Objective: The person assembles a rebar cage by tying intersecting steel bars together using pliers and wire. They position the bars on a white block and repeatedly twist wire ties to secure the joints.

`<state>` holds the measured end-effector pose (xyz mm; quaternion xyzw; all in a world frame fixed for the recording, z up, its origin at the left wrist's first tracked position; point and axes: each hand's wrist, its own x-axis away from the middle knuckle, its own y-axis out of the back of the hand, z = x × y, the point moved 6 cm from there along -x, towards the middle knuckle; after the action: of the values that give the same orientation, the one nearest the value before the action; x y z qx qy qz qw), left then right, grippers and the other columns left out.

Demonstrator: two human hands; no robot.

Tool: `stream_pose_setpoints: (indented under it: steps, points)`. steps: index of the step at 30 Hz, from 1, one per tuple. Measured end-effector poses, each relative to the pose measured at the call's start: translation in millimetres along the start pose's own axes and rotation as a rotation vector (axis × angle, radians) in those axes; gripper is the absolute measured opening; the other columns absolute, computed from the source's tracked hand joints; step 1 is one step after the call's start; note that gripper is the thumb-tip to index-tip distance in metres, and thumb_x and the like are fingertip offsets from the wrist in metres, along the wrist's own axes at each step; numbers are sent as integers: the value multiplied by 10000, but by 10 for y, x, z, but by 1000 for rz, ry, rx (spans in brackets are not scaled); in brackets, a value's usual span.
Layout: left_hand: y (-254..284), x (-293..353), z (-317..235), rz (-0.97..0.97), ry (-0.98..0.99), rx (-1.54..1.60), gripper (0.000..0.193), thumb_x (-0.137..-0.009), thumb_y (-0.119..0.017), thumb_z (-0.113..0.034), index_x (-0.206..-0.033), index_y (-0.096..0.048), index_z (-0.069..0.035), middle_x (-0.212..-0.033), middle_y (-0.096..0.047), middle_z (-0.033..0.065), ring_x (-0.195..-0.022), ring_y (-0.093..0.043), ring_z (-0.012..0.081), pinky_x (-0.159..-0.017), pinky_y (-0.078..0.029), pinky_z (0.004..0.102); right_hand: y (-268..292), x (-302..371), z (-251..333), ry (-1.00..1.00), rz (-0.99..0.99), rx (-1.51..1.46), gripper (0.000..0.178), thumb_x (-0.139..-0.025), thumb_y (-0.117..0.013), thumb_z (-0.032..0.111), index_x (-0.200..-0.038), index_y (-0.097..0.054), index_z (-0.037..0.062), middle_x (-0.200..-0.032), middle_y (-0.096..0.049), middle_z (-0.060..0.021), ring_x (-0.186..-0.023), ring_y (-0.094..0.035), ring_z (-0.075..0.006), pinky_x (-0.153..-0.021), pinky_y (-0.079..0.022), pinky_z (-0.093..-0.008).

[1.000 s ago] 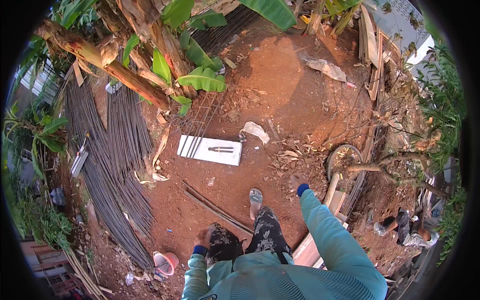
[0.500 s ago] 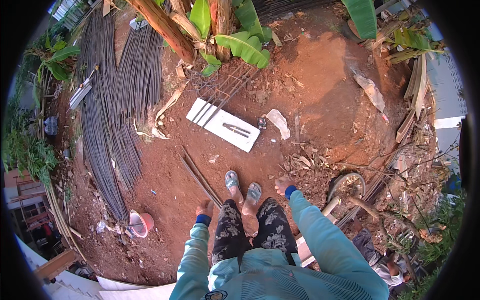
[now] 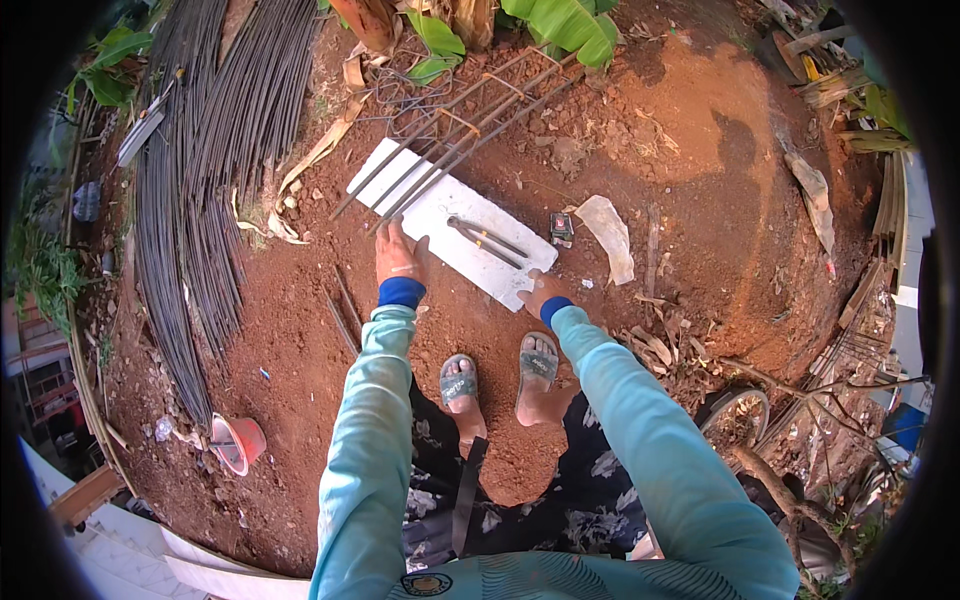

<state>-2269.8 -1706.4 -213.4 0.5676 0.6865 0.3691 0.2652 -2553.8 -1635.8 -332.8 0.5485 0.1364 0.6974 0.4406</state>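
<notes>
A white foam-like board (image 3: 430, 215) lies aslant on the red soil before my feet. On it rest pincers (image 3: 487, 241) with long dark handles. A rebar frame (image 3: 455, 137), long bars tied with crosspieces, leans over the board's far left end. My left hand (image 3: 400, 252) is open, palm down, its fingertips close to the near ends of the bars; whether they touch is hard to tell. At the board's near right corner is my right hand (image 3: 541, 291), fingers apart at the edge. Just beyond that corner a small dark box (image 3: 561, 229) sits on the ground.
Long piles of rebar (image 3: 190, 180) cover the left side. A pink bucket (image 3: 238, 444) lies tipped at lower left. Banana plants (image 3: 440, 40) stand at the top. Two loose bars (image 3: 343, 312) lie near my left forearm, and a pale scrap (image 3: 606, 238) lies right of the board.
I have bent down and come closer to the board. Both hands have moved forward from beside my legs to the board, and my feet are farther apart.
</notes>
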Motion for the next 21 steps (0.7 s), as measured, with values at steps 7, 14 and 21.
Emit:
stream_pose_setpoints:
  steps: [7, 14, 21]
  points:
    - [-836, -972, 110, -1, -138, -445, 559, -821, -713, -391, -1237, -538, -62, -1264, -548, 184, -1181, -528, 340, -1016, -394, 470, -460, -1186, 320, 265, -105, 210, 684, -821, -722, 378, -1377, -465, 74, -1282, -485, -168, -1242, -443, -336, -1010, -402, -446]
    - [-918, -1150, 157, 134, 10, -329, 422, -910, -584, -487, -1031, -706, -102, -993, -701, 195, -979, -660, 373, -854, -522, 462, -780, -1266, 275, 283, -153, 272, 477, -873, -602, 220, -1307, -504, 46, -1258, -479, -176, -1208, -468, -352, -1005, -408, -449]
    - [-903, -815, -16, 124, -270, -218, 390, -873, -658, -385, -811, -700, -2, -777, -655, 242, -780, -636, 426, -719, -509, 461, -832, -1327, 73, 185, -15, 160, 565, -879, -547, 339, -1350, -475, 34, -1365, -482, -212, -1258, -493, -365, -1061, -403, -432]
